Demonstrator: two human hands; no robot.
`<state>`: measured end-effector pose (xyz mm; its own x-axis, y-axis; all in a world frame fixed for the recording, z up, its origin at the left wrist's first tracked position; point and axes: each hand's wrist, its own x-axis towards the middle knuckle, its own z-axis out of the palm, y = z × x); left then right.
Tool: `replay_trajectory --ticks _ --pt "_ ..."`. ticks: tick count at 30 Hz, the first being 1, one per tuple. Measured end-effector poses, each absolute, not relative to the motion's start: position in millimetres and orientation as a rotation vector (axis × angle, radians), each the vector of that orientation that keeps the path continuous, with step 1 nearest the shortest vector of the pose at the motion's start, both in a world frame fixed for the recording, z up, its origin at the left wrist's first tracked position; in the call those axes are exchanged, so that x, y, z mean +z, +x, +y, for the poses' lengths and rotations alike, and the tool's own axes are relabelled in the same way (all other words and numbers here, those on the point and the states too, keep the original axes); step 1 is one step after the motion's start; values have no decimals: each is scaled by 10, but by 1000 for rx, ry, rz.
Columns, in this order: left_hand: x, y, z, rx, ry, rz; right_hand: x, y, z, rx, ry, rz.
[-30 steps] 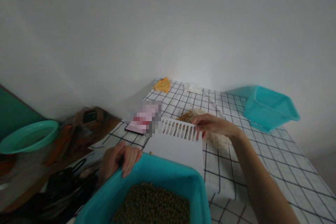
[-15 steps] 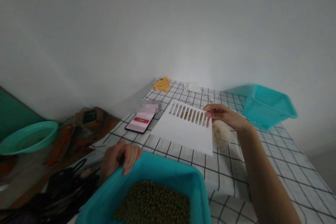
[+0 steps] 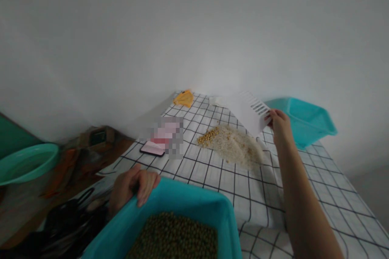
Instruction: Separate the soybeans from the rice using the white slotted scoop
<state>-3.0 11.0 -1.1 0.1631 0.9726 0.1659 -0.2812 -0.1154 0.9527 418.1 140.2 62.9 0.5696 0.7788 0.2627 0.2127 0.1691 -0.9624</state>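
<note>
My left hand is closed over the left rim of a teal plastic bin, close in front of me. Small round greenish-brown beans fill its bottom. In my right hand is a white slotted sheet, pinched by its slotted edge and lifted above the table, tilted. Below and left of it, a pile of pale, rice-like grains spreads over the checked cloth. Yellowish round beans gather at the pile's left end.
A phone lies left of the pile. A yellow cloth-like item and a crumpled white piece lie at the back. Another teal bin stands at the right. A green basin and dark bags are at the lower left.
My right hand has lifted the slotted sheet up, back and to the right, uncovering the grain pile and yellowish beans. My left hand stays on the bin's rim.
</note>
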Motion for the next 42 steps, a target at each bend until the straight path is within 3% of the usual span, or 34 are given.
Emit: replay_trajectory --ticks 6,13,23,42 --pt "-124 -35 77 1294 1030 765 581 4390 1378 14 -1589 -1106" --pt "-122 45 101 1211 1116 640 563 4233 1353 -169 -1664 -1293" --pt "-102 200 157 1120 1104 575 442 4140 1482 -33 -1559 -1395" --pt "-58 327 54 1283 920 719 440 3759 1516 243 -1162 -1592"
